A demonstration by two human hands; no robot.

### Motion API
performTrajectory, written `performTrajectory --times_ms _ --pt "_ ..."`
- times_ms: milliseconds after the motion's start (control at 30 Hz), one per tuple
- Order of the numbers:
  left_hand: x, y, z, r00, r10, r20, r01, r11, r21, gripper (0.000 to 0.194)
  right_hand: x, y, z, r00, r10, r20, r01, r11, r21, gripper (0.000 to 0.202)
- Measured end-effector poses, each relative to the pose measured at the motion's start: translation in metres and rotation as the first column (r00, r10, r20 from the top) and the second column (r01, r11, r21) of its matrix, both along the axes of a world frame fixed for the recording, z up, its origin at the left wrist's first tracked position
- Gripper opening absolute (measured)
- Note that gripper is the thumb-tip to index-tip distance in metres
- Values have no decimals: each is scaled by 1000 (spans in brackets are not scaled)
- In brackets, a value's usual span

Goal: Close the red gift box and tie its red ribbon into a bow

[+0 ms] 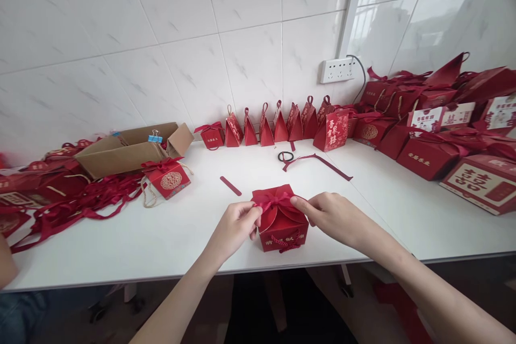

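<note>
Both ends of the crosswise ribbon bow [275, 200] atop the red box [280, 226] sit pinched in the fingers [250, 216] of my left hand [234, 226] and right hand [332, 216], its middle seemingly midway between.

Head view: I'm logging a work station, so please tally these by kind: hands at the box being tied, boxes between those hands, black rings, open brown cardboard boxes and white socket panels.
Hands (left hand, right hand): 2
Red box between them: 1
Black ring: 1
Open brown cardboard box: 1
White socket panel: 1
Total: 6
</note>
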State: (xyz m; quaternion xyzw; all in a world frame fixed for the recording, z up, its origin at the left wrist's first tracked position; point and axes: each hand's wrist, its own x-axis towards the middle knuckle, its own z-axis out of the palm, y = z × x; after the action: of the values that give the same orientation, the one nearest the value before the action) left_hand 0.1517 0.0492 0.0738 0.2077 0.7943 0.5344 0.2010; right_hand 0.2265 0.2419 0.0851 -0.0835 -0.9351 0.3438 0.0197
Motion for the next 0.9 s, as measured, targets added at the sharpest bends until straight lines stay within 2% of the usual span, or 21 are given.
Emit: performTrajectory --times_ms 133,200,300,367,400,467,533,600,667,767,900 --pt "-1 1 0 1000 18 21 -18 1000 0 31 0 -2 -2 994 79 -69 -80 997 -6 47" --pt "-2 1 1 999 24 37 -24 1000 20 31 -2 0 -5 974 116 -194 -108 993 51 40" --pt "-3 1 1 999 30 37 -31 998 47 31 -6 4 -10 855 218 -470 -101 960 262 34" --pt "-3 0 0 999 30 36 -32 998 46 31 -8 8 -12 770 299 -564 -93 927 364 35" --pt "-4 0 0 999 26 38 -27 999 39 30 -8 9 -12 760 310 -571 -103 925 365 35" --pt "-5 -1 0 999 6 44 -7 1000 17 30 -6 11 -11 820 252 -514 -135 958 254 40" --pt "-6 -1 1 999 -16 42 17 1000 -13 32 -5 10 -8 926 132 -354 -126 991 41 50" --pt "-7 0 3 1000 -18 4 18 999 -51 37 -4 8 -6 986 44 -158 -67 987 -144 57" --pt "-6 3 7 997 8 -75 -15 995 -94 41 -6 5 -5 998 24 -62 -39 968 -249 56" --pt "-6 6 9 984 38 -176 -64 987 -146 42 -11 0 -7 994 89 -67 -105 946 -308 51" --pt "-5 4 4 984 7 -179 -33 988 -148 41 -15 -4 -12 978 134 -158 -184 915 -358 44"
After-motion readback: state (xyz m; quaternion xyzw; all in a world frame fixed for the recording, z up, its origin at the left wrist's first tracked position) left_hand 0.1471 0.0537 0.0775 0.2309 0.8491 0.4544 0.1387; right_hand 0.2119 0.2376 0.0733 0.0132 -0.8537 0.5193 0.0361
